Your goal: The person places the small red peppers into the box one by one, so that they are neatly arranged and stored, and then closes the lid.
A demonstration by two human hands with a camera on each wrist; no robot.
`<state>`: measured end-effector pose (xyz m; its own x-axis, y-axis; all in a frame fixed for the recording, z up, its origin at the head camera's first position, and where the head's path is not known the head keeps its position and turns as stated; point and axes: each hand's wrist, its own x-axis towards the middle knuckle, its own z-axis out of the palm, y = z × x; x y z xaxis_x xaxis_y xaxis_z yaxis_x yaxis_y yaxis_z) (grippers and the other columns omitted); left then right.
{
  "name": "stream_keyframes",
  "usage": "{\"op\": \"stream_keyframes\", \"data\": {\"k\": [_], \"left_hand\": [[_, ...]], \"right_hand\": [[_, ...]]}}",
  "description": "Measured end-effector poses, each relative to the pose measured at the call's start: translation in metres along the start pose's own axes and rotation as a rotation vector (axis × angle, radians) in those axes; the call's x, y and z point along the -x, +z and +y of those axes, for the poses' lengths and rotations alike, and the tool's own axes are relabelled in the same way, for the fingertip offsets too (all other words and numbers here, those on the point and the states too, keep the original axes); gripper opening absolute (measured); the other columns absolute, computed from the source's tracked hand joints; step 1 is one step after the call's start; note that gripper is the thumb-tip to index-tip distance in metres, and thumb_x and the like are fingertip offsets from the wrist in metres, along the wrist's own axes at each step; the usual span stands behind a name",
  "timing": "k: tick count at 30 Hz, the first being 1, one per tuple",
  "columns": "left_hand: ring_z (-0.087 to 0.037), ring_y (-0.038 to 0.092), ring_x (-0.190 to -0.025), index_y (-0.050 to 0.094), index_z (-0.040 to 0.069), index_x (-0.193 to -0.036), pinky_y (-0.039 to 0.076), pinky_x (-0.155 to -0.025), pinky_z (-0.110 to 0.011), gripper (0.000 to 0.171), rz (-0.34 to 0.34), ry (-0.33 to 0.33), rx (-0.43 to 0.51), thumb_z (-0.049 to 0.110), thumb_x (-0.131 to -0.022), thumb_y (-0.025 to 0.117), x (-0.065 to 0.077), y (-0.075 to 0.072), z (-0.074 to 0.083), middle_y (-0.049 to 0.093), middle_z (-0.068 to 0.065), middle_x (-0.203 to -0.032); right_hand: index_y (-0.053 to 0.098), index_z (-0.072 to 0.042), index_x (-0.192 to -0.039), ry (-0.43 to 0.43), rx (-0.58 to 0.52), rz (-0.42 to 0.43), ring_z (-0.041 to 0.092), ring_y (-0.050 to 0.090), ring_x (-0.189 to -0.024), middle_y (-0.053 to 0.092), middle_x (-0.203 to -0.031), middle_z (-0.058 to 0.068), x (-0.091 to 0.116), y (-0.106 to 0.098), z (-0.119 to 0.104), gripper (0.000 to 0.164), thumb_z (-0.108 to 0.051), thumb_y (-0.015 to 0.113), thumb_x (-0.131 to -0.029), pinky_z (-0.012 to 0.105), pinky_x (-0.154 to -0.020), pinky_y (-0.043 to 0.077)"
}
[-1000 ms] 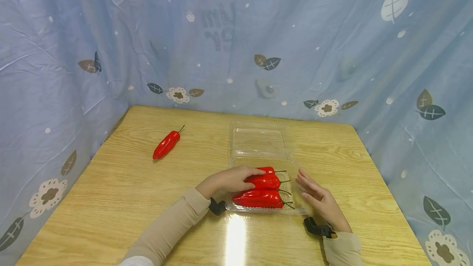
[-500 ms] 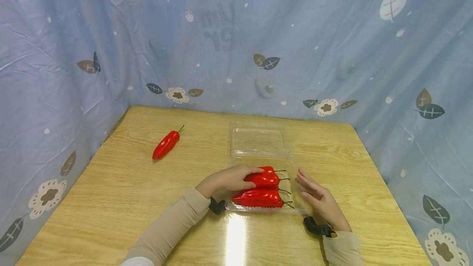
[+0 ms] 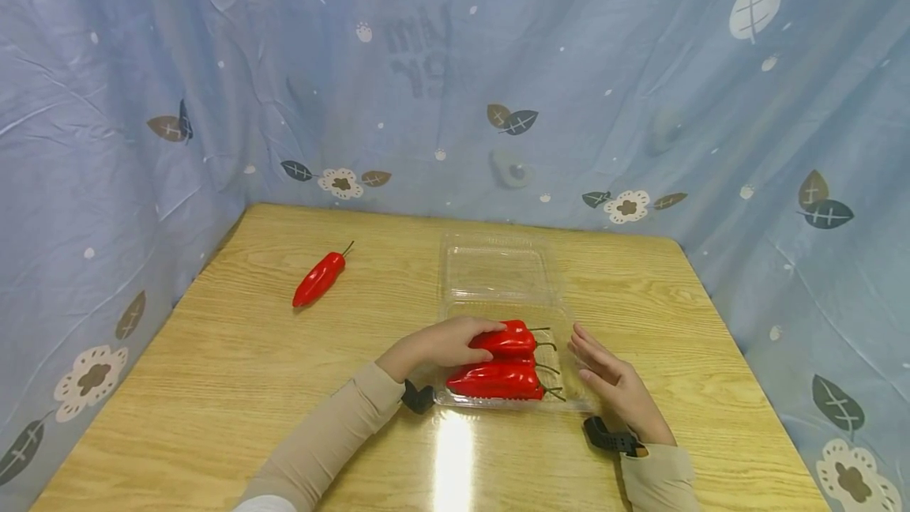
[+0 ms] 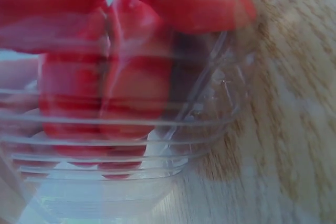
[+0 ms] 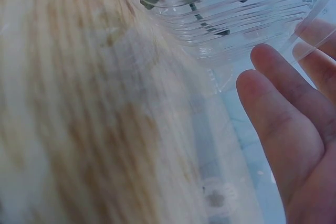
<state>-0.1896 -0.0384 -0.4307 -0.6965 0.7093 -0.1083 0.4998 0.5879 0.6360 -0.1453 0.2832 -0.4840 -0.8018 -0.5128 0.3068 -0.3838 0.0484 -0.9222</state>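
Observation:
Several glossy red chili peppers with green stems lie side by side in a clear plastic clamshell box. My left hand reaches in from the left and grips one of the farther red peppers, thumb on its near side, fingers over it. The pepper's tip is hidden under the hand. Through the ribbed box wall, the left wrist view shows red peppers close together. At the box's right side my right hand stands with straight fingers at the clear wall; the right wrist view shows fingertips close to it.
The box's clear lid lies folded back behind it. One more red pepper lies apart on the wooden table, toward the back left. A blue patterned curtain surrounds the table's back and sides.
The pepper under my left hand has shifted slightly toward the back of the box and sits closer against the farthest one. My right hand has stayed in place.

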Motion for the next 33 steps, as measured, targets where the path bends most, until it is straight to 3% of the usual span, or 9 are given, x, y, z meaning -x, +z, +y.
{"op": "stream_keyframes", "data": {"k": [13,20,27,33], "left_hand": [[-0.018,0.051,-0.125,0.044,0.007,-0.141,0.040,-0.106,-0.033,0.051,0.071,0.044,0.036,0.019,-0.093,0.059,0.002,-0.003,0.001,0.052,-0.006,-0.139],[-0.021,0.046,-0.131,0.043,0.010,-0.143,0.038,-0.108,-0.038,0.051,0.125,0.048,0.079,0.021,-0.095,0.057,0.008,-0.011,-0.004,0.049,-0.006,-0.143],[-0.026,0.045,-0.132,0.045,0.012,-0.142,0.038,-0.108,-0.041,0.049,0.250,0.082,0.171,0.021,-0.095,0.057,0.019,-0.025,-0.014,0.048,-0.007,-0.143],[-0.028,0.044,-0.133,0.047,0.009,-0.140,0.036,-0.109,-0.043,0.048,0.383,0.084,0.317,0.020,-0.095,0.058,0.046,-0.047,-0.036,0.047,-0.009,-0.144]], "right_hand": [[0.027,0.017,-0.140,0.025,0.013,0.009,0.006,0.039,-0.135,0.014,-0.155,0.023,-0.001,0.001,-0.004,0.050,0.011,0.044,-0.094,0.017,-0.102,0.040],[0.027,0.018,-0.140,0.014,0.014,0.007,0.007,0.038,-0.135,0.013,-0.155,0.024,-0.001,0.001,-0.004,0.050,0.013,0.043,-0.093,0.018,-0.102,0.040],[0.026,0.018,-0.140,0.001,0.015,0.003,0.007,0.038,-0.135,0.012,-0.155,0.025,0.000,0.000,-0.003,0.049,0.014,0.043,-0.093,0.018,-0.102,0.040],[0.026,0.015,-0.141,0.039,-0.011,0.003,0.008,0.038,-0.136,0.010,-0.155,0.025,0.000,0.001,-0.004,0.051,0.010,0.044,-0.094,0.020,-0.103,0.040]]}}
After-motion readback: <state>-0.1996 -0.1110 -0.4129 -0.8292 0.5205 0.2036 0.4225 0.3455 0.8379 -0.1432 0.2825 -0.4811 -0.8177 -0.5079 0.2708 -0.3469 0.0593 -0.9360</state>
